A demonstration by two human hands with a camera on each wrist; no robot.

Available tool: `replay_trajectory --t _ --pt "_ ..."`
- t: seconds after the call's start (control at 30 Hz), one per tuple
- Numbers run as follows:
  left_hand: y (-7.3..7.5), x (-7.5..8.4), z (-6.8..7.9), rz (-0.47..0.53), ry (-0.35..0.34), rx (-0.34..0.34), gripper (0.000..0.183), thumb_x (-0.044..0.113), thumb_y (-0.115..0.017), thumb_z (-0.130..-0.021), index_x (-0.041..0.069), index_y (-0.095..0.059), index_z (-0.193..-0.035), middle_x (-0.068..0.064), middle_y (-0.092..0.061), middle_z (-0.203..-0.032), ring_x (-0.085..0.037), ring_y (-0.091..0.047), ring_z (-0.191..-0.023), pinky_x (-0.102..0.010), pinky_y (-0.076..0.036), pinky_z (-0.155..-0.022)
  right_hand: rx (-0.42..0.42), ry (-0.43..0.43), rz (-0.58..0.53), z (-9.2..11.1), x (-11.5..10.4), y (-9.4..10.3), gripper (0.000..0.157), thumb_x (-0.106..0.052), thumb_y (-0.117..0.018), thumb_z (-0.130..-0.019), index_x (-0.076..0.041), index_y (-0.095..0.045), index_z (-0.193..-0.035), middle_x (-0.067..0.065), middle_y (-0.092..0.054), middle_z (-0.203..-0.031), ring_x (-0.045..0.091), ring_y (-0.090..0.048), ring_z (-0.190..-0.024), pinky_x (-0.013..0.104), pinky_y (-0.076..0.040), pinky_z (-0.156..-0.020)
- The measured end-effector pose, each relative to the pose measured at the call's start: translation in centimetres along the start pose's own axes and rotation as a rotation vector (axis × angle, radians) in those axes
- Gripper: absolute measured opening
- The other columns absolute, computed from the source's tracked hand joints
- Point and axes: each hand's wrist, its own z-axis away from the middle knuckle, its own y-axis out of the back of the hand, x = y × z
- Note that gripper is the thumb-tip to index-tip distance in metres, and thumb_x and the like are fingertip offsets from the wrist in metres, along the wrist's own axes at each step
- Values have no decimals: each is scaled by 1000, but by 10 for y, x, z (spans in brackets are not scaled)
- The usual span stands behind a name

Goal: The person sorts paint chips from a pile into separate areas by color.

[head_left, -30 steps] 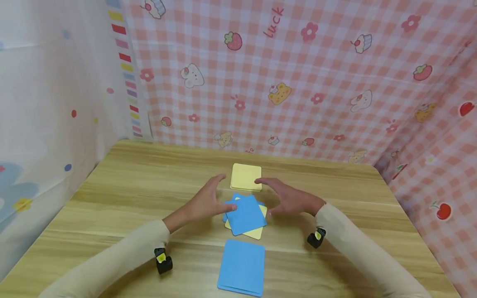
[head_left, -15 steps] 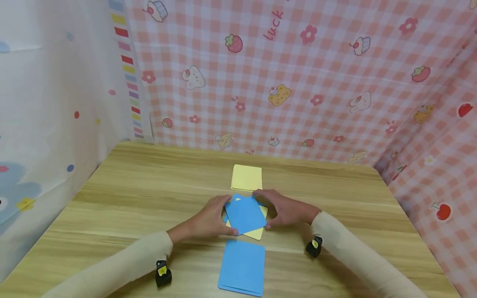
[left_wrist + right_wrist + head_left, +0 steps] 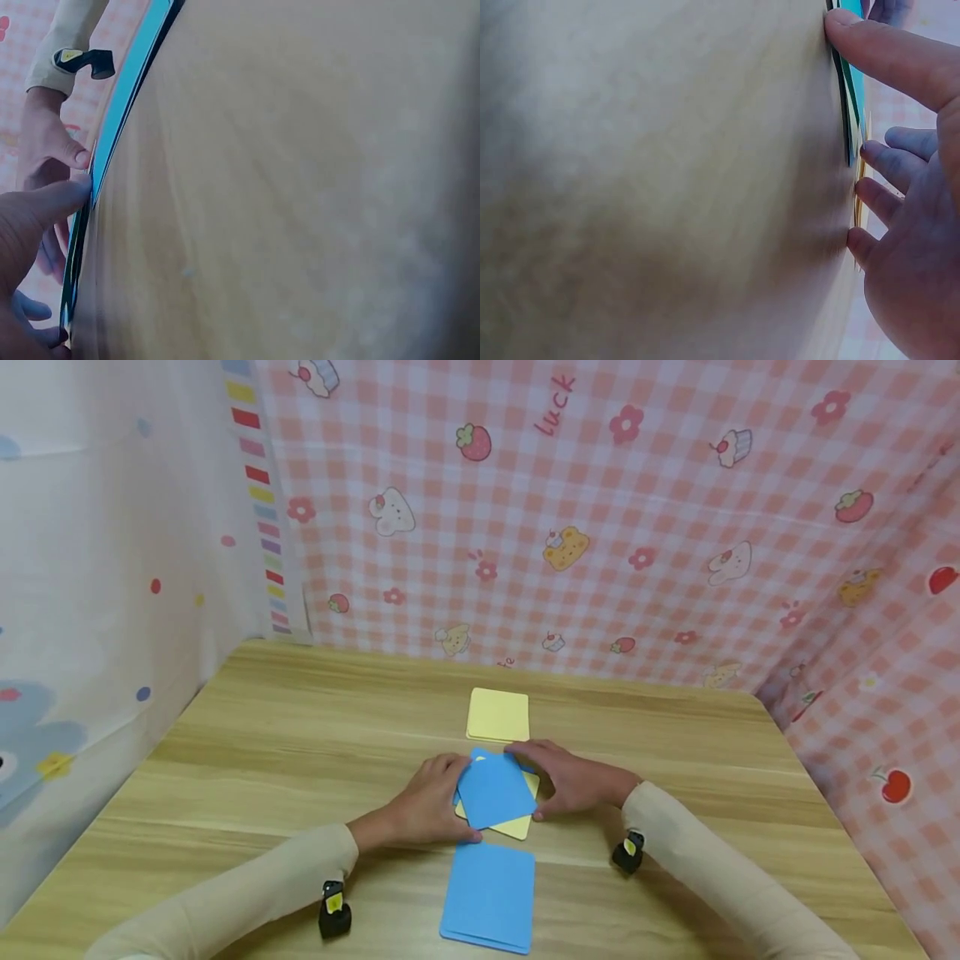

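On the table's middle lies a fanned pile of square cards (image 3: pixel 495 792), blue on top with yellow and blue corners sticking out. My left hand (image 3: pixel 423 802) curves round its left side, fingertips at the back left edge and thumb at the front corner. On the opposite side my right hand (image 3: pixel 577 777) curves round it, index finger at the back edge and thumb at the right front corner. In the left wrist view the left thumb (image 3: pixel 64 199) meets the card edges. The right wrist view has the right thumb (image 3: pixel 885 49) at the cards, with fingers low beside the table.
A neat yellow card stack (image 3: pixel 498 714) lies behind the pile, and a blue card stack (image 3: pixel 489 897) lies in front, close to the left thumb. A pink checked cloth (image 3: pixel 525 527) hangs behind the wooden table (image 3: pixel 300 718); a white curtain (image 3: pixel 97 568) hangs at the left.
Both hands have come down and in around the fanned pile. The left thumb has moved from over the top card to the front corner; the right index finger has left the yellow stack.
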Motion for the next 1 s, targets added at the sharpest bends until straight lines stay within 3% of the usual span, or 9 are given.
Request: replay_trajectory --t 0.2,0.43,0.7,0.87,1.0 --pt "1 -3 -2 23 1 11 104 36 -90 -74 -4 -35 -151 -22 -40 -151 -41 -34 -140 -54 -35 -113 24 -14 18 0 -4 -1 96 -33 -85 -82 -13 -30 -159 9 -34 -160 35 -26 -146 60 -31 -115" --pt "16 -12 -7 179 13 -69 106 34 -87 -77 -3 -26 -156 -19 -31 -158 -35 -27 -146 -50 -29 -118 92 -13 -30 3 -6 -7 94 -38 -81 -83 -11 -31 -158 11 -35 -158 33 -30 -145 58 -31 -116" --pt "40 -26 -17 361 -75 -173 106 25 -85 -83 3 -17 -160 -14 -23 -165 -33 -22 -151 -54 -21 -122 253 -59 -169 11 -17 -14 95 -36 -84 -83 -9 -32 -157 12 -36 -158 34 -34 -145 62 -30 -115" --pt "52 -23 -21 376 -114 -171 104 24 -85 -83 7 -19 -161 -10 -24 -166 -35 -17 -153 -55 -18 -122 354 -78 -203 16 -22 -17 98 -40 -87 -80 -10 -35 -157 6 -39 -159 32 -34 -147 60 -32 -115" --pt "55 -19 -25 376 -171 -155 101 21 -84 -84 4 -19 -160 -11 -26 -165 -32 -19 -153 -51 -17 -123 425 -54 -226 20 -24 -16 96 -32 -90 -78 -8 -38 -155 6 -42 -157 31 -34 -147 59 -32 -115"
